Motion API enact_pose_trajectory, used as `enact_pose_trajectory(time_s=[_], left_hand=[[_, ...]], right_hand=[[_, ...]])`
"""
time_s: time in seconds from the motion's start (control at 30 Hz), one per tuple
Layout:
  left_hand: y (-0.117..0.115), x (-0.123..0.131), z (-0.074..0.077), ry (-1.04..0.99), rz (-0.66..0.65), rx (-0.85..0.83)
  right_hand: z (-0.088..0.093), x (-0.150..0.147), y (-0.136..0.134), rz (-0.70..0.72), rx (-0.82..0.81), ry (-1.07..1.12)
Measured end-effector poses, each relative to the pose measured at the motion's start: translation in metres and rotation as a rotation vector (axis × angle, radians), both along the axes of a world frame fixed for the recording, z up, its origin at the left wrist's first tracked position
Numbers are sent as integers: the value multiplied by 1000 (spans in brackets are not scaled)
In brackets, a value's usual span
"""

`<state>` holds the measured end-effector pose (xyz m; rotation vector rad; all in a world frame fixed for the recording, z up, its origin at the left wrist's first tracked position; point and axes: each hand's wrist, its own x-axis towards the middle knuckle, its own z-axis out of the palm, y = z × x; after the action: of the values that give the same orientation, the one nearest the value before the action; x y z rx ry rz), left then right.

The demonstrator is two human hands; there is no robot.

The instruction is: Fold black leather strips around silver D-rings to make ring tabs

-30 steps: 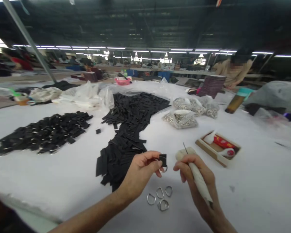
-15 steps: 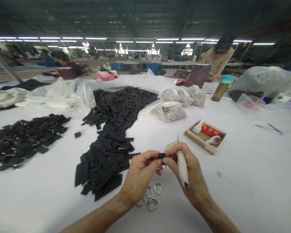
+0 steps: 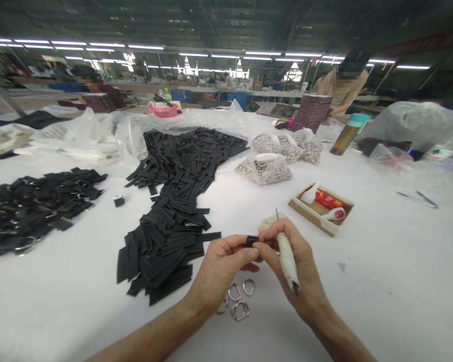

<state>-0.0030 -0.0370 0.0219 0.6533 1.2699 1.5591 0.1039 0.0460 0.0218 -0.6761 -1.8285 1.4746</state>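
Between my two hands a short black strip (image 3: 252,241) is folded over, pinched by the fingertips on both sides. My left hand (image 3: 219,269) is closed on its left end. My right hand (image 3: 304,264) presses the other end with thumb and finger, and also holds an awl (image 3: 287,259) with a pale wrapped handle, its thin metal tip pointing away. Fingers hide whatever is under the strip. Below the hands lie several metal D-rings (image 3: 240,311). A pale rounded object (image 3: 266,223) sits just behind my right fingers, partly hidden.
Loose black strips (image 3: 162,236) pile up left of my hands. Farther left are black strips with rings (image 3: 41,206) and one lone piece (image 3: 118,201). Bags of rings (image 3: 264,168), a small box (image 3: 320,208), a bottle (image 3: 349,134) and tweezers (image 3: 419,199) lie rightward. Co-workers sit beyond.
The strip stays pinched in both hands. My left thumb has shifted right across it, and the ring that showed below it is now hidden. The view has tilted slightly.
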Motion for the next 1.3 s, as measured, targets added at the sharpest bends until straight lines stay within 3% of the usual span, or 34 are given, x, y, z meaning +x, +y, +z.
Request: enact_pose_trajectory(time_s=[0.4,0.93,1.3], left_hand=[[-1,2,1,39,71,-19],[-3,-4,-4,4,71,-54],[-3,-2,-3,35,38,-69]], right_hand=[[0,-1,-2,0,-3,-18],[10,4,-2,54,-56,-22],[8,4,0,54,1,-80]])
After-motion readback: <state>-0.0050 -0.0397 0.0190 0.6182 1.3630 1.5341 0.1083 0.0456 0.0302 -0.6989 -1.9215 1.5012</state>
